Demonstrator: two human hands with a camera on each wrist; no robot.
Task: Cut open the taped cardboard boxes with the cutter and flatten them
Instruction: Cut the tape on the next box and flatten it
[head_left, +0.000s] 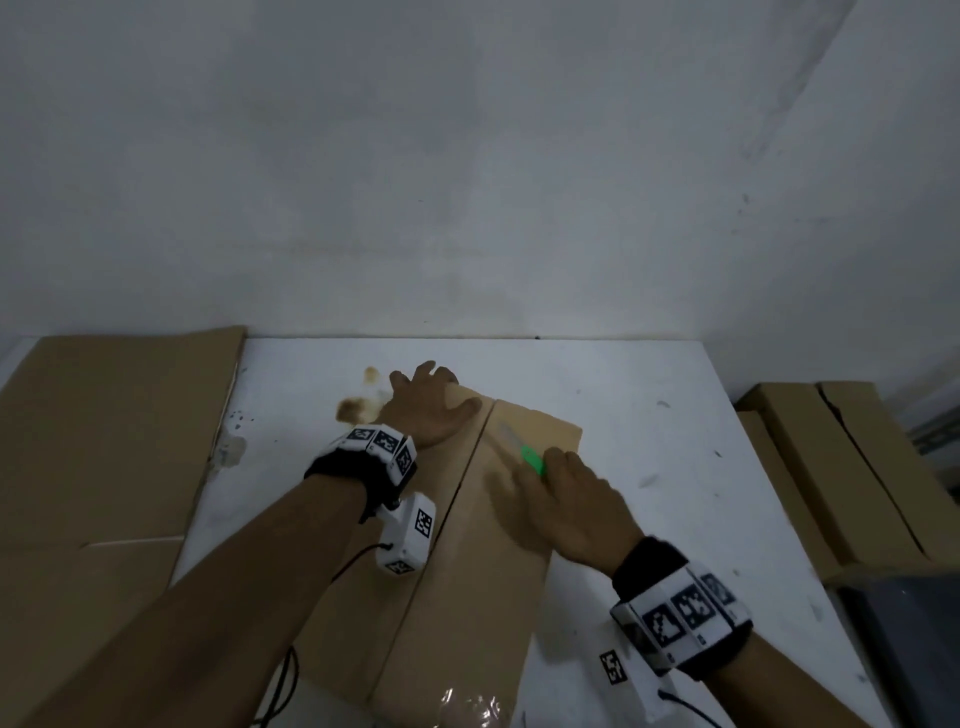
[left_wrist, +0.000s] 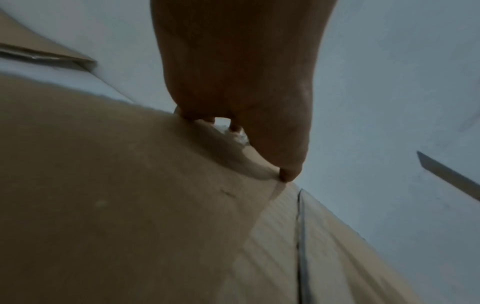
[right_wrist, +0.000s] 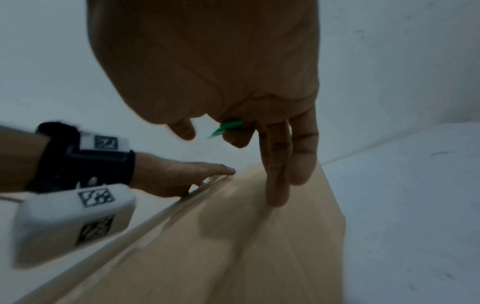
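Observation:
A cardboard box (head_left: 467, 561) lies flat along the middle of the white table (head_left: 675, 415), a seam running down its length. My left hand (head_left: 428, 410) presses palm-down on its far left corner, fingers spread; in the left wrist view the thumb (left_wrist: 288, 172) bears on the cardboard (left_wrist: 130, 205). My right hand (head_left: 566, 499) grips the green cutter (head_left: 534, 460), whose blade points away over the far end of the box. In the right wrist view a bit of the green cutter (right_wrist: 228, 126) shows between thumb and curled forefinger, while the other fingers (right_wrist: 278, 185) reach straight down onto the cardboard (right_wrist: 259, 246).
A large flattened cardboard sheet (head_left: 104, 441) covers the table's left side. More cardboard boxes (head_left: 831, 467) are stacked off the table's right edge. Crumpled clear tape (head_left: 467, 706) lies at the near end of the box. Brown stains (head_left: 358, 405) mark the table by my left hand.

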